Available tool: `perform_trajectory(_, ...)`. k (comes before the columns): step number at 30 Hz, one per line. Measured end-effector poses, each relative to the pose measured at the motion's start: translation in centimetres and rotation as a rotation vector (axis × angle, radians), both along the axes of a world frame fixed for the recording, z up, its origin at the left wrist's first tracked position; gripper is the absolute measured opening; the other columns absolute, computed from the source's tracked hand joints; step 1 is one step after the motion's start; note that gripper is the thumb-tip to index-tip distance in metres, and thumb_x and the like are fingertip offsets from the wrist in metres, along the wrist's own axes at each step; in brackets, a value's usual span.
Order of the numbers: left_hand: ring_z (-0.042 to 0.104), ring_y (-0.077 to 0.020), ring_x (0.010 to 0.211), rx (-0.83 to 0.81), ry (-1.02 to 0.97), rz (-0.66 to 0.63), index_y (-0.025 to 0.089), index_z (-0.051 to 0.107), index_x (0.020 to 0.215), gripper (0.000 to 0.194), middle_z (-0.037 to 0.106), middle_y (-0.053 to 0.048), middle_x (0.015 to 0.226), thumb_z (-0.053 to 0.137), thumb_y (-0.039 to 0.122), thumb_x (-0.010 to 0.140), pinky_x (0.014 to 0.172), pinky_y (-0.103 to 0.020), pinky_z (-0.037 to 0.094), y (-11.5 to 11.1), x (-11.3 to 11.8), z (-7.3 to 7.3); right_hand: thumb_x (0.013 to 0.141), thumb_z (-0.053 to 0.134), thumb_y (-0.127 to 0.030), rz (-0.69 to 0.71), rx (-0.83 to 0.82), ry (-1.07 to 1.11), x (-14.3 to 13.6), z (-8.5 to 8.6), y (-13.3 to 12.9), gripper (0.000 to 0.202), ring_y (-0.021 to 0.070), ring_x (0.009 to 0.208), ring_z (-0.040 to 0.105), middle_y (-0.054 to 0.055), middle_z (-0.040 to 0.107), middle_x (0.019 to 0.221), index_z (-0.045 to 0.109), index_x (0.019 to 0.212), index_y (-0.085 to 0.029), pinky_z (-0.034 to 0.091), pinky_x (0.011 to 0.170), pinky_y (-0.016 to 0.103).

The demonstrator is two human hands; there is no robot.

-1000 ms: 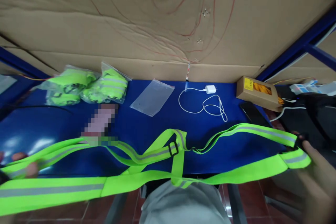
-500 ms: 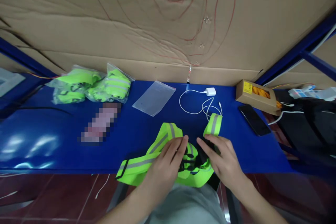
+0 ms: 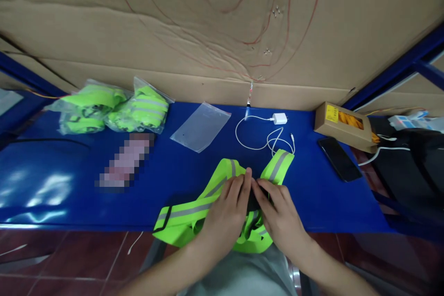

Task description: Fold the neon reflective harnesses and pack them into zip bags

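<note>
A neon yellow-green strap bundle (image 3: 187, 212) with grey reflective stripes and black buckles lies bunched at the table's front edge. On its middle is my left hand (image 3: 231, 203), fingers bent and pressed together on the fabric. Close against it, my right hand (image 3: 277, 203) pinches the bundle near a raised strap end. The fingertips of both hands nearly meet over a dark part, mostly hidden beneath them. A black slider sits on the strap loop at the left.
Bagged neon straps (image 3: 149, 108) lie at the back left, near a flat clear bag (image 3: 201, 127). A white charger (image 3: 279, 119) with cable, a black phone (image 3: 340, 159) and a cardboard box (image 3: 343, 133) stand right on the blue table (image 3: 86, 208).
My right hand has moved left, closing the gap to my left hand. The raised strap end now leans further left, and the buckles are more covered. The view has shifted slightly.
</note>
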State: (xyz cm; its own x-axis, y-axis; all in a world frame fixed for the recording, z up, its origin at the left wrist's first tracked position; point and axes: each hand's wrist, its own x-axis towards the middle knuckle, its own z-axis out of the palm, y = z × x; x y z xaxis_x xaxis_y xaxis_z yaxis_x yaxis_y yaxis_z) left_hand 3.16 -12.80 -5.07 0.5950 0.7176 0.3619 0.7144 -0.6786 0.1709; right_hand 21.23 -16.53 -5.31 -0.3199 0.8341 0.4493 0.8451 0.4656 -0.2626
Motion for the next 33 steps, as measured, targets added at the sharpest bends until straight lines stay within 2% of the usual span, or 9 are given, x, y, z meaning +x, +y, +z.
perform_trajectory(4,0.063,-0.0291,0.121,-0.155,-0.111,-0.063,0.013,0.009,0.165,0.099,0.063,-0.018,0.138,0.039,-0.008,0.073,0.1,-0.046,0.057,1.0,-0.8,2.9,0.101,0.058,-0.032,0.121,-0.157,0.026,1.4,3.3,1.3,0.075,0.0335,0.126,0.059,0.018,0.058,0.144,0.023,0.167,-0.021,0.057,0.1,0.051)
perform_trajectory(8,0.066,-0.0272,0.113,-0.208,-0.351,-0.076,0.025,0.043,0.15,0.082,0.071,-0.009,0.122,0.052,-0.002,0.073,0.098,-0.048,0.051,1.0,-2.9,6.6,0.072,0.073,-0.078,0.297,-0.315,0.063,3.9,7.7,2.5,0.128,0.0438,0.156,0.029,0.021,0.032,0.168,0.011,0.168,-0.019,0.028,0.124,0.068)
perform_trajectory(11,0.069,-0.0254,0.109,-0.219,-0.636,-0.204,0.027,0.052,0.139,0.067,0.071,-0.005,0.115,0.071,0.01,0.077,0.113,-0.051,0.041,0.2,-3.9,8.1,0.064,0.084,-0.071,0.466,-0.48,0.203,4.7,9.6,3.5,0.126,0.0394,0.151,0.041,0.016,0.044,0.163,0.023,0.166,-0.028,0.024,0.128,0.062)
perform_trajectory(15,0.072,-0.0207,0.098,-0.425,-1.034,-0.297,0.032,0.042,0.146,0.081,0.068,-0.004,0.12,0.083,0.014,0.077,0.093,-0.038,0.061,-0.9,-3.6,9.0,0.062,0.095,-0.047,0.672,-0.789,0.552,3.9,9.9,4.7,0.1,0.0271,0.118,0.072,0.008,0.071,0.136,0.052,0.15,-0.032,0.055,0.105,0.04)
perform_trajectory(17,0.073,-0.0184,0.093,-0.595,-1.1,-0.304,0.038,0.037,0.148,0.09,0.067,-0.004,0.119,0.084,0.013,0.076,0.076,-0.028,0.063,-0.7,-3.4,9.6,0.066,0.094,-0.033,0.652,-0.907,0.738,3.4,9.5,4.9,0.068,0.0209,0.094,0.076,0.004,0.079,0.109,0.069,0.128,-0.027,0.061,0.087,0.03)
perform_trajectory(20,0.073,-0.02,0.097,-0.904,-1.108,-0.279,0.042,0.036,0.149,0.095,0.066,-0.005,0.124,0.089,0.022,0.073,0.08,-0.028,0.063,0.9,-3.5,10.3,0.076,0.088,-0.033,0.487,-1.027,1.102,3.2,8.6,5.0,0.027,0.0174,0.077,0.074,0.004,0.077,0.086,0.077,0.097,-0.02,0.06,0.074,0.027)
perform_trajectory(24,0.076,-0.0313,0.101,-1.458,-1.212,-0.505,0.036,0.029,0.157,0.117,0.071,-0.011,0.118,0.095,0.052,0.062,0.089,-0.044,0.062,4.3,-3.8,9.5,0.077,0.085,-0.046,0.412,-1.219,1.486,3.0,8.5,5.4,0.036,0.0199,0.068,0.072,0.006,0.074,0.079,0.076,0.099,-0.02,0.062,0.068,0.035)
perform_trajectory(29,0.076,-0.0229,0.076,-1.79,-1.034,-0.663,0.015,0.069,0.107,0.045,0.076,-0.006,0.08,0.09,0.037,0.073,0.076,-0.034,0.061,6.0,-2.8,7.6,0.081,0.082,-0.04,0.414,-1.281,1.606,2.7,9.1,6.9,0.027,0.0133,0.054,0.064,0.004,0.072,0.08,0.071,0.094,-0.018,0.051,0.049,0.025)
perform_trajectory(33,0.073,-0.019,0.066,-1.682,-1.132,-0.545,0.012,0.07,0.08,0.027,0.074,-0.004,0.069,0.083,0.036,0.081,0.067,-0.03,0.06,6.8,-1.6,7.9,0.063,0.095,-0.045,0.544,-1.234,1.589,2.9,7.8,8.2,0.047,0.0142,0.063,0.066,0.002,0.072,0.08,0.071,0.094,-0.017,0.055,0.062,0.028)
